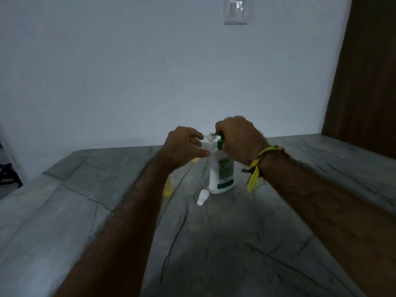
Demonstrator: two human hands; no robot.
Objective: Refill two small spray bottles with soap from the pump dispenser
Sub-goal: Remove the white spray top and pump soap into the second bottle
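Note:
A white pump dispenser [221, 172] with a green label and green pump stands upright on the grey stone table [214, 243]. My right hand [240, 140] is closed over its green pump head. My left hand [182, 146] holds a small clear spray bottle [207, 141] tilted, its open neck right at the pump's nozzle. A white spray cap [202, 197] lies on the table in front of the dispenser. A second small bottle with yellowish content [167, 189] stands left of the dispenser, partly hidden by my left forearm.
The table runs back to a pale wall with a light switch [235, 10]. A brown wooden panel [364, 71] rises at the right. A dark object [8, 172] stands past the table's left edge.

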